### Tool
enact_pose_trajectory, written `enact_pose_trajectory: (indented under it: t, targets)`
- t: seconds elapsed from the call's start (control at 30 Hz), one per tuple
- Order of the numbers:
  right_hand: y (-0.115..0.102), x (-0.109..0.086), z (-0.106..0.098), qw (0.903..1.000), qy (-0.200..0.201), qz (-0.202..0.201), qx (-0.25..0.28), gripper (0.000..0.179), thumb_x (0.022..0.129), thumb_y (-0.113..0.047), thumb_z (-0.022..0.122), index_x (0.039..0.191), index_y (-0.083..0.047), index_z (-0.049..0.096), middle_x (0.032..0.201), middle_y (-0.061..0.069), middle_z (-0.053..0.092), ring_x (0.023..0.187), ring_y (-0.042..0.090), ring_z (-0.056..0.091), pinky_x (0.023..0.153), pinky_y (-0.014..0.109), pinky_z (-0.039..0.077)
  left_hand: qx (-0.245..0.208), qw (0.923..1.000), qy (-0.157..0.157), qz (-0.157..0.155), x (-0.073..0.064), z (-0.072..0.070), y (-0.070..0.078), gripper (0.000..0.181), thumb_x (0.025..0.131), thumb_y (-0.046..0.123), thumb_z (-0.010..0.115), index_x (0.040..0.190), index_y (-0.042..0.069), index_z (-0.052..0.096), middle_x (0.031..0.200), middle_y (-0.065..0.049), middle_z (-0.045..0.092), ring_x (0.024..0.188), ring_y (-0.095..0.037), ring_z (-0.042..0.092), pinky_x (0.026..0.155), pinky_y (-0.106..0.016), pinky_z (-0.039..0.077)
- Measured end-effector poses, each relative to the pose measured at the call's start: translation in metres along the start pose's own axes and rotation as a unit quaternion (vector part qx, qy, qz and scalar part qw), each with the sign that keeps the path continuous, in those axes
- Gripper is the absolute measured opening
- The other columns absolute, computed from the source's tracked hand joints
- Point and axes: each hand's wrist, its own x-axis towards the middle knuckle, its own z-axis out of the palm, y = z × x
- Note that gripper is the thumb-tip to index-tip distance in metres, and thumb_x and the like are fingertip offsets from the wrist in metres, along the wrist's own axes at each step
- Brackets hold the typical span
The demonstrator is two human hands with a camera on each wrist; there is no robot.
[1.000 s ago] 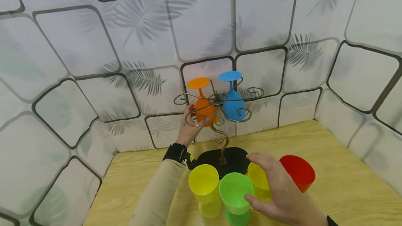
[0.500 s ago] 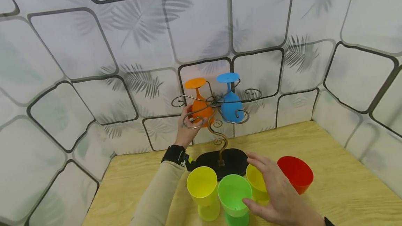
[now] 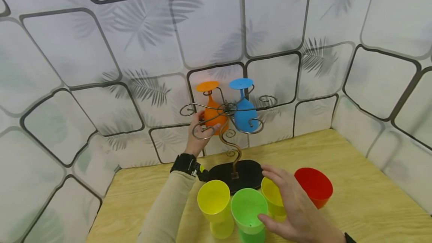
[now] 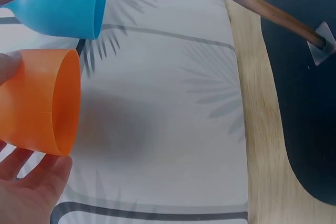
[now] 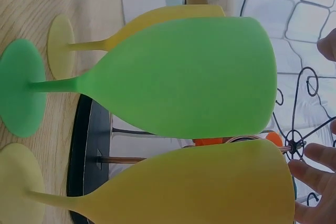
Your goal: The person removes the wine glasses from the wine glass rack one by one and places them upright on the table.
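Observation:
My left hand (image 3: 195, 143) grips the bowl of an orange plastic goblet (image 3: 214, 114), upside down at a metal goblet rack (image 3: 239, 153). A curl of the rack shows just under the goblet's foot, by the stem. In the left wrist view, fingers and thumb lie on opposite sides of the orange bowl. Beside it, a blue goblet (image 3: 245, 114) hangs upside down from the rack. My right hand (image 3: 297, 207), thumb and fingers spread, is nearest to an upright green goblet (image 3: 248, 207) and a yellow goblet (image 5: 199, 187), which it partly hides in the head view.
Another yellow goblet (image 3: 212, 198) stands left of the green one, and a red goblet (image 3: 312, 185) is at the right. The rack's black base (image 3: 219, 173) sits on the wooden table (image 3: 347, 168), close to the patterned wall (image 3: 216, 29). Several curled rack arms spread outward.
The orange goblet has risen slightly against the rack in my left hand, and a curl now shows below its foot. The head view has shifted a little. The right hand keeps its pose.

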Motion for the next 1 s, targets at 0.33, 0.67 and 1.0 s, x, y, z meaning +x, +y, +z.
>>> enact_pose_trajectory:
  t: [0.33,0.67,1.0]
  targets:
    - [-0.002,0.003,0.003,0.9999,-0.004,-0.004,0.009,0.08,0.078,-0.044,0.073,0.134,0.005,0.045,0.139,0.018,0.047,0.12,0.028,0.045,0.084,0.049,0.051,-0.013,0.9999,-0.007,-0.006,-0.006,0.0,0.032,0.066,0.083,0.01,0.073,0.137,-0.008,0.04,0.131,-0.028,0.047,0.111,-0.036,0.051,0.091,-0.051,0.05]
    - [-0.002,0.003,0.004,0.9997,-0.022,0.014,0.001,0.083,0.076,-0.043,0.075,0.138,0.001,0.043,0.143,0.015,0.045,0.124,0.027,0.043,0.081,0.058,0.051,-0.009,0.9999,0.001,0.013,0.005,0.003,0.003,0.062,0.082,0.016,0.075,0.135,0.001,0.044,0.127,-0.018,0.051,0.108,-0.03,0.053,0.086,-0.044,0.052]
    - [-0.002,-0.003,0.006,0.9996,-0.019,0.019,-0.001,0.079,0.08,-0.045,0.071,0.138,0.002,0.043,0.142,0.015,0.045,0.124,0.028,0.043,0.081,0.059,0.051,-0.033,0.9989,-0.026,0.022,0.001,0.014,0.0,0.064,0.085,0.013,0.074,0.139,0.002,0.041,0.132,-0.021,0.047,0.11,-0.031,0.052,0.09,-0.047,0.051]
